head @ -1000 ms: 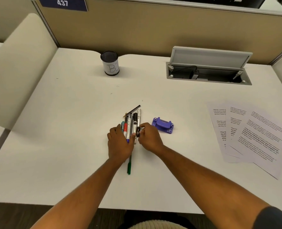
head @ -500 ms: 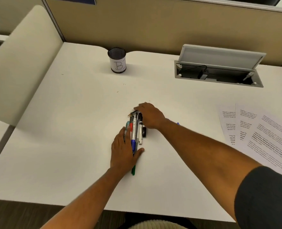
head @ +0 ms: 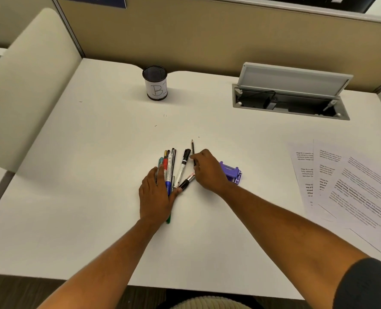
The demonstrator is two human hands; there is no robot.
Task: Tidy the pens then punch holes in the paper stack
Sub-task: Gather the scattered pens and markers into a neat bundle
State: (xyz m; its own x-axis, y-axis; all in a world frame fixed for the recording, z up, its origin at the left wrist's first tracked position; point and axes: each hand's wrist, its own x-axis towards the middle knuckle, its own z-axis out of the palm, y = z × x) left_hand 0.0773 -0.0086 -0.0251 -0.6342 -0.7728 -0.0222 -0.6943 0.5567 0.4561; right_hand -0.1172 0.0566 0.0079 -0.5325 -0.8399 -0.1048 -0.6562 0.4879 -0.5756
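1. Bare skin on plastic: your left hand (head: 155, 192) lies flat, fingers stretched out and together, palm pressing down on the near ends of the bunch of pens (head: 167, 166). No pinch there, it's just pinning them to the white desk (head: 96, 197).
2. Your right hand (head: 207, 169) sits just to the right of the bunch, fingers curled, fingertips on a thin dark pencil (head: 193, 150). Can't tell if you're really pinching it or only touching it, the knuckles hide that.
3. Between your two hands are a white marker with a black cap (head: 183, 166), angled slightly, and a shorter black-capped marker (head: 187, 182) lying slanted with its cap end by your left thumb.
4. A green pen tip (head: 168, 219) pokes out from under your left wrist.
5. The purple hole punch (head: 232, 172) sits on the desk right behind your right hand, partly covered by it.
6. The paper stack (head: 350, 188) is fanned out loosely, well off to the right near the desk edge.
7. The mesh pen cup (head: 155, 85) with the "B" label stands upright at the back, well away from the pens.
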